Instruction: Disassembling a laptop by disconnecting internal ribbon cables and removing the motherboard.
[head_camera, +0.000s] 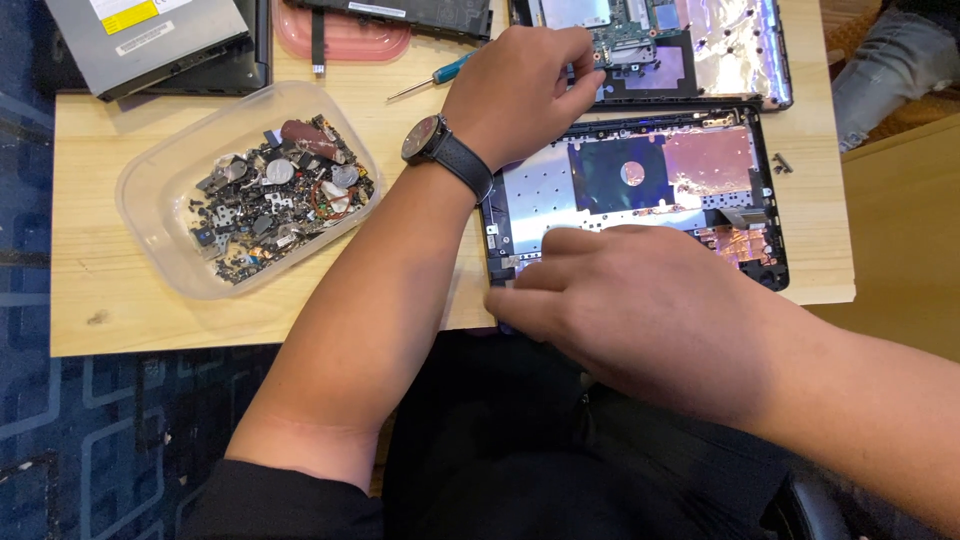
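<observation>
Head view: laptop teardown well along, open bottom case (640, 175) on the wooden table (150, 320) with board out, left hand (520, 85) pinching the motherboard (640, 45) edge beyond it, right hand (640, 300) flat on the case's near edge, tray of removed screws (270, 195) left.

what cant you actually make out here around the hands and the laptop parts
Head view only:
- Left hand: its fingers curl over the circuit board, hiding what they pinch.
- Right hand covers the near edge of the laptop shell.
- Small parts in the plastic tray: too tiny to identify.
- Optical drive: cut off by the top edge.
</observation>
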